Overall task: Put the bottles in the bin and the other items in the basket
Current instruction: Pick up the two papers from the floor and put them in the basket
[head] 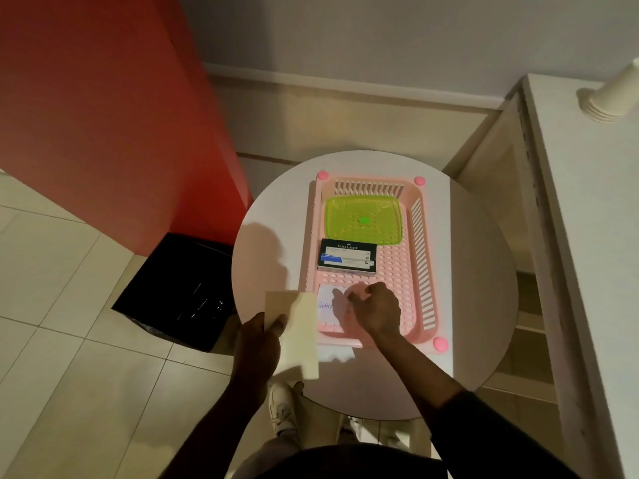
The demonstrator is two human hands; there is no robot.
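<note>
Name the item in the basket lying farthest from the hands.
The green tray, at the far end of the basket; the black box and white note lie nearer.

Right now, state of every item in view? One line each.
pink basket: on the round table, holding items
green tray: flat in basket, far end
pen box: lying in basket, closed
white note: in basket, under right hand
beige card: held by left hand, outside basket
black bin: on floor, open
paper cups: stacked on counter
</note>
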